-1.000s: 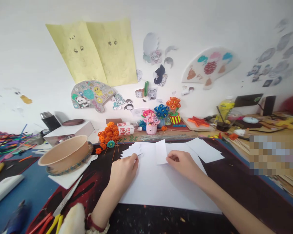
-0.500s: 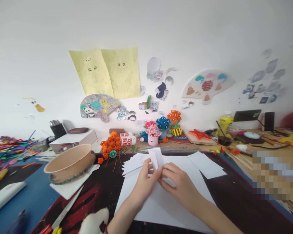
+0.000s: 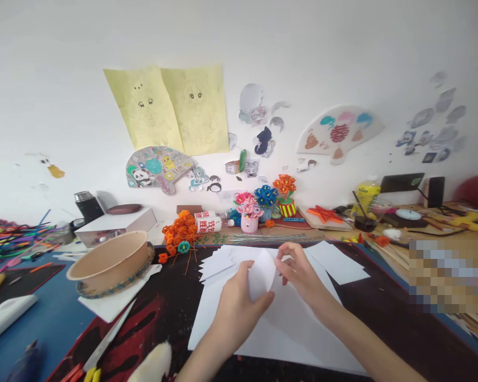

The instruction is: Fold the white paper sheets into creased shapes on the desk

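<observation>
Since last frame: right hand [image 3: 298, 273] shifted right, away from left hand [image 3: 239, 300]; small white paper [image 3: 262, 273] now shows broader, bowed face. Left hand gripping paper, thumb near side, fingers far side. Right fingers curled at paper's right edge; can't tell if gripping. Paper held above large white sheet [image 3: 295, 329]; paper stack [image 3: 219, 262] far left, loose sheets [image 3: 338, 262] far right.

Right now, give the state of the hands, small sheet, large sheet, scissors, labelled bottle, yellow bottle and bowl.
Left hand: gripping the small sheet
Right hand: at the small sheet's right edge, grip unclear
Small sheet: held up, bent or folded
Large sheet: lying flat
Scissors: lying down, blades look together
Labelled bottle: on its side
Yellow bottle: upright
Bowl: open side up
</observation>
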Available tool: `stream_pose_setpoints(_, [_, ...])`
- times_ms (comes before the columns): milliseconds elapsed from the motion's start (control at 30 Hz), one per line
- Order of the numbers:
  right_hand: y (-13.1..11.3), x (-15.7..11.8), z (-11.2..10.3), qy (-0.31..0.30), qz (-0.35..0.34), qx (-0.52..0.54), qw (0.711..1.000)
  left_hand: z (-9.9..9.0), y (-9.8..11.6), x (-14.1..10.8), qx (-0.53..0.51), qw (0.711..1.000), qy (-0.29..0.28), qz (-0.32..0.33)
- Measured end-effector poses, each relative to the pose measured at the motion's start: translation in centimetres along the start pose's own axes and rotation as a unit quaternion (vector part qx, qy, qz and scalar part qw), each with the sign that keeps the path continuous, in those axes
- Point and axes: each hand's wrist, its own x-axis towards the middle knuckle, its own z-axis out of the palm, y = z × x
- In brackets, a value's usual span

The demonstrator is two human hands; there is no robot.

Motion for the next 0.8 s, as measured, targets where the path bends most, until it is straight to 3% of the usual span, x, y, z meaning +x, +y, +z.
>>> stream_pose_setpoints(100, [-0.6, 0.0, -0.3, -0.090, 0.044, -0.006, 0.995, 0.0, 0.0, -0.3, 0.001, 1.000, -0.021, -0.010])
stream_pose_setpoints(167, [-1.0, -0.2, -0.4, -0.132, 0.035, -0.041, 0.990, -0.1, 0.1, -0.3, 0.002, 0.999, -0.041, 0.004])
stream_pose_setpoints(433, [-1.5, -0.5, -0.8, -0.164, -0.027, -0.129, 0.978, -1.3, 0.6, 0.3, 0.009, 0.997, -0.004, 0.078])
stream_pose_setpoints(567, [-1.9, -0.5, -0.9, -0.166, -0.046, -0.128, 0.977, -1.4, 0.8, 0.3, 0.021, 0.997, 0.016, 0.068])
stream_pose_setpoints(700, [-1.4, -0.2, -1.5, -0.207, 0.021, -0.117, 0.971, -1.1, 0.4, 0.4, 0.012, 0.999, -0.009, 0.040])
stream_pose_setpoints(800, [-0.6, 0.1, -2.1, -0.250, 0.087, -0.211, 0.941, -0.7, -0.6, 0.9, 0.062, 0.997, -0.025, 0.045])
